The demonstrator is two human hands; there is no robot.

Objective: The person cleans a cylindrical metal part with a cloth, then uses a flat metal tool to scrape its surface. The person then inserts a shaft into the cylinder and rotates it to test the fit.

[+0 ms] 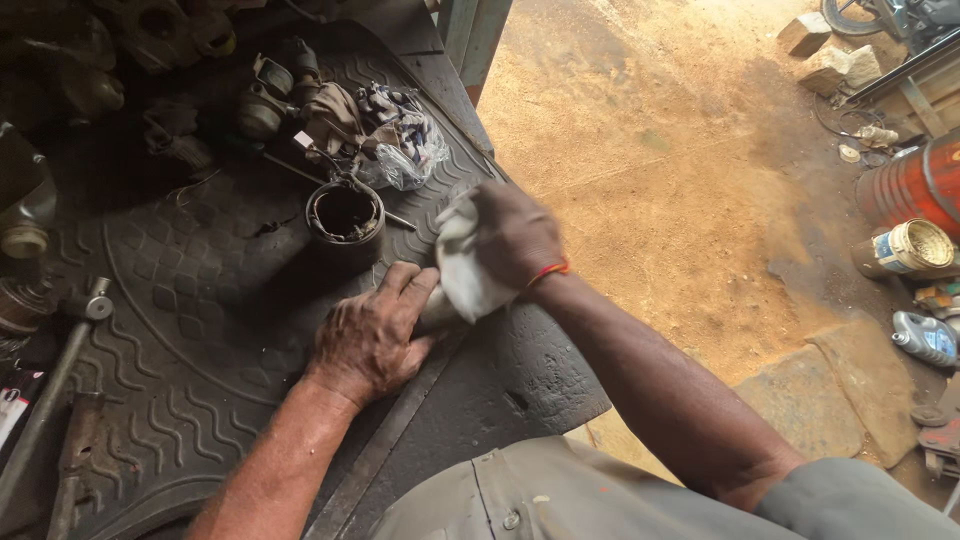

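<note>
Big dark rubber-matted counter [180, 330] under both hands; a grimy metal ring [345, 215] sits just beyond the left hand [368, 340], which lies flat, grip released. Right hand [515, 240] has its grip clenched round a white rag [462, 265], touching the left fingers. Looks mid-wipe, ring not cleaned yet I'd guess.

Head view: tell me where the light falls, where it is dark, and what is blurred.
Head view: sunlight washes out the dirt floor; the rubber mat lies in deep shade, with parts at its top left hard to make out; the right hand and its white cloth look slightly motion-blurred; the left hand is sharp.
</note>
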